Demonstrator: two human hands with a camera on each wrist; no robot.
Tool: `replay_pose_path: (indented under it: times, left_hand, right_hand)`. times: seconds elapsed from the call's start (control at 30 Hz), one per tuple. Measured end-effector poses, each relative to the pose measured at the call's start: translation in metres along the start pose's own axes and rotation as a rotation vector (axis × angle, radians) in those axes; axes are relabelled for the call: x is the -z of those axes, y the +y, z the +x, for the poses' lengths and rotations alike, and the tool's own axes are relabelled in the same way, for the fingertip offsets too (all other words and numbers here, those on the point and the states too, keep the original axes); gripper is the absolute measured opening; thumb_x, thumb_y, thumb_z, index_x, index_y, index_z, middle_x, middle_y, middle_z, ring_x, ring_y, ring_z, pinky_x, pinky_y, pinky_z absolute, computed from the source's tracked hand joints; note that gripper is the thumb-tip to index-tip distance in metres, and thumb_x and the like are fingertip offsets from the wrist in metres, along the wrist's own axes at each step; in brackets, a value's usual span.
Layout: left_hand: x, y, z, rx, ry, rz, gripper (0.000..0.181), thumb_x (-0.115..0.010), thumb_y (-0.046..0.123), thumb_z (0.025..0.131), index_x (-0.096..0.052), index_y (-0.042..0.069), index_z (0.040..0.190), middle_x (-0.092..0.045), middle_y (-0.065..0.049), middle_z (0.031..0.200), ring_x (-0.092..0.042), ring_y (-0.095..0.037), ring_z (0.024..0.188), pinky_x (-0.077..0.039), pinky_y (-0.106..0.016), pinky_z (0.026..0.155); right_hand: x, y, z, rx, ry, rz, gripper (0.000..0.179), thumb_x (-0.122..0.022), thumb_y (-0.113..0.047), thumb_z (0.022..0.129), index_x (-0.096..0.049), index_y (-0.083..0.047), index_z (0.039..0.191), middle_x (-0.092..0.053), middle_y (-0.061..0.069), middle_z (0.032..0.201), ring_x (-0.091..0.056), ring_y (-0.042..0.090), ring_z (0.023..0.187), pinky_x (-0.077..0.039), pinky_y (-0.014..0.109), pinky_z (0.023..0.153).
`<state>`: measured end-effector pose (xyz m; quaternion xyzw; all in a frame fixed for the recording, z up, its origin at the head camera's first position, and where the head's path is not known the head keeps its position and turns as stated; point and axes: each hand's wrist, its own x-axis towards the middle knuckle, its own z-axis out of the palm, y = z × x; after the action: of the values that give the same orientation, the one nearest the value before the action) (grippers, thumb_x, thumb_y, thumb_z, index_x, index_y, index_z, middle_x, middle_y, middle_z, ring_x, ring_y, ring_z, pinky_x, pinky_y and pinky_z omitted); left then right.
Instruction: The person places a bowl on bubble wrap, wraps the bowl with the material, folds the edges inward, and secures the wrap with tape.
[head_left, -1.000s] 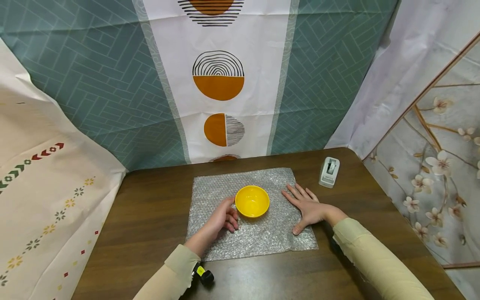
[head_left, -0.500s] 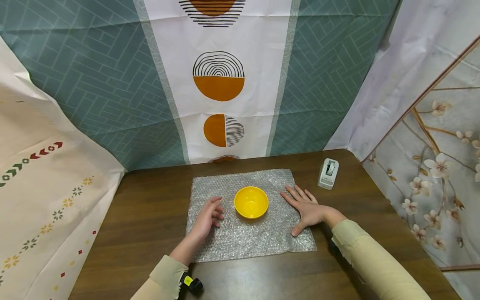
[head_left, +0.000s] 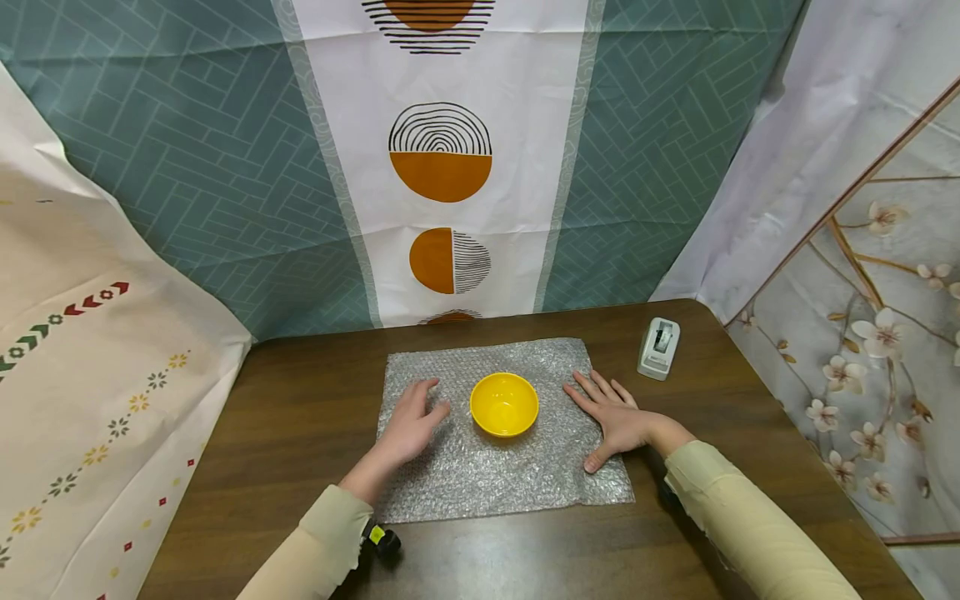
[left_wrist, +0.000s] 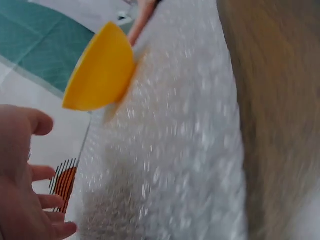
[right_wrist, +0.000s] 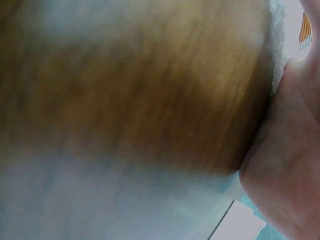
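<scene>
A yellow bowl [head_left: 504, 405] stands upright on a sheet of bubble wrap [head_left: 517, 479] spread flat on the table. My left hand [head_left: 410, 423] hovers over the sheet's left part, apart from the bowl, fingers loosely bent and thumb spread. In the left wrist view that hand [left_wrist: 22, 175] holds nothing, and the bowl [left_wrist: 102, 70] shows from the side. My right hand [head_left: 617, 418] lies with fingers spread on the right edge of the bubble wrap. Only the palm side of the right hand [right_wrist: 285, 150] shows in the right wrist view.
A white tape dispenser [head_left: 659, 348] stands at the back right of the brown wooden table [head_left: 300, 433]. Patterned cloth hangs behind the table [head_left: 438, 167] and on both sides.
My left hand has let go of the bowl's left side and moved left, its thumb now spread. The bowl and the right hand have stayed in place.
</scene>
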<state>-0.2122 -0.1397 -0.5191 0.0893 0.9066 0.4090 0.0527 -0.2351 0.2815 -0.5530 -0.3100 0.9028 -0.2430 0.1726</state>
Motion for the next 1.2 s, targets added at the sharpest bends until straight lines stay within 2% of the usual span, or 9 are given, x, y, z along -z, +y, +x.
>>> replay_pose_path:
  times: [0.13, 0.27, 0.37, 0.47, 0.57, 0.73, 0.87, 1.0, 1.2]
  left_hand:
    - [0.001, -0.006, 0.007, -0.094, -0.066, 0.172, 0.073, -0.066, 0.034, 0.103, -0.039, 0.001, 0.163, -0.019, -0.028, 0.173, -0.012, -0.051, 0.16, -0.016, -0.073, 0.123]
    - [0.004, -0.012, 0.012, -0.143, -0.204, 0.319, 0.085, -0.064, 0.049, 0.102, -0.03, 0.009, 0.169, -0.003, -0.024, 0.177, 0.005, -0.049, 0.162, -0.002, -0.078, 0.121]
    - [0.007, -0.013, 0.015, -0.171, -0.326, 0.401, 0.092, -0.061, 0.061, 0.101, -0.024, 0.015, 0.172, 0.005, -0.018, 0.179, 0.012, -0.045, 0.162, 0.006, -0.077, 0.12]
    - [0.01, -0.013, 0.017, -0.187, -0.408, 0.45, 0.099, -0.061, 0.07, 0.097, -0.021, 0.021, 0.173, 0.009, -0.013, 0.179, 0.015, -0.042, 0.162, 0.01, -0.076, 0.12]
    - [0.011, -0.013, 0.018, -0.197, -0.44, 0.464, 0.107, -0.062, 0.078, 0.092, -0.019, 0.023, 0.174, 0.01, -0.013, 0.179, 0.017, -0.042, 0.162, 0.012, -0.076, 0.119]
    - [0.011, -0.017, 0.021, -0.208, -0.458, 0.452, 0.123, -0.069, 0.084, 0.082, -0.015, 0.023, 0.174, 0.011, -0.013, 0.179, 0.02, -0.042, 0.161, 0.016, -0.075, 0.118]
    - [0.01, -0.018, 0.023, -0.185, -0.501, 0.512, 0.136, -0.076, 0.086, 0.073, -0.009, 0.026, 0.174, 0.016, -0.01, 0.179, 0.022, -0.04, 0.161, 0.015, -0.074, 0.119]
    - [0.005, -0.019, 0.028, -0.152, -0.515, 0.566, 0.14, -0.081, 0.085, 0.069, -0.006, 0.031, 0.174, 0.018, -0.007, 0.178, 0.022, -0.038, 0.161, 0.013, -0.075, 0.119]
    - [-0.003, -0.029, 0.036, -0.119, -0.524, 0.533, 0.146, -0.082, 0.088, 0.062, -0.003, 0.036, 0.174, 0.023, -0.001, 0.177, 0.028, -0.033, 0.16, 0.021, -0.073, 0.117]
  right_hand:
    - [-0.001, 0.001, 0.0, 0.008, 0.005, 0.004, 0.143, -0.087, -0.076, 0.067, -0.01, -0.021, 0.174, 0.012, 0.009, 0.18, 0.016, 0.043, 0.161, 0.009, 0.071, 0.12]
    - [-0.002, 0.002, 0.001, -0.009, 0.004, -0.016, 0.143, -0.088, -0.075, 0.067, -0.011, -0.021, 0.174, 0.011, 0.008, 0.18, 0.015, 0.042, 0.162, 0.008, 0.068, 0.121]
    - [-0.001, 0.002, 0.001, -0.001, 0.005, -0.007, 0.143, -0.088, -0.075, 0.067, -0.011, -0.021, 0.174, 0.011, 0.009, 0.18, 0.016, 0.042, 0.162, 0.009, 0.069, 0.121]
    - [-0.001, 0.0, 0.0, 0.016, 0.004, 0.02, 0.142, -0.088, -0.075, 0.068, -0.011, -0.02, 0.174, 0.012, 0.01, 0.18, 0.017, 0.043, 0.161, 0.011, 0.071, 0.12]
    - [0.0, -0.001, 0.0, 0.002, -0.004, 0.02, 0.143, -0.088, -0.075, 0.067, -0.011, -0.02, 0.174, 0.012, 0.01, 0.18, 0.017, 0.042, 0.161, 0.012, 0.07, 0.12]
    - [0.001, -0.001, 0.002, -0.043, -0.025, -0.014, 0.145, -0.088, -0.076, 0.067, -0.009, -0.02, 0.174, 0.014, 0.008, 0.179, 0.018, 0.039, 0.162, 0.011, 0.066, 0.122]
    - [0.0, 0.001, 0.004, -0.029, -0.018, -0.013, 0.144, -0.088, -0.075, 0.067, -0.009, -0.02, 0.174, 0.013, 0.008, 0.18, 0.017, 0.04, 0.162, 0.009, 0.066, 0.122]
    - [0.002, -0.001, 0.002, -0.025, -0.015, -0.006, 0.142, -0.089, -0.073, 0.068, -0.011, -0.02, 0.174, 0.012, 0.01, 0.18, 0.017, 0.042, 0.162, 0.009, 0.067, 0.122]
    - [0.006, -0.006, -0.003, 0.026, 0.011, 0.046, 0.138, -0.088, -0.072, 0.07, -0.013, -0.019, 0.174, 0.009, 0.014, 0.179, 0.017, 0.046, 0.16, 0.01, 0.073, 0.118]
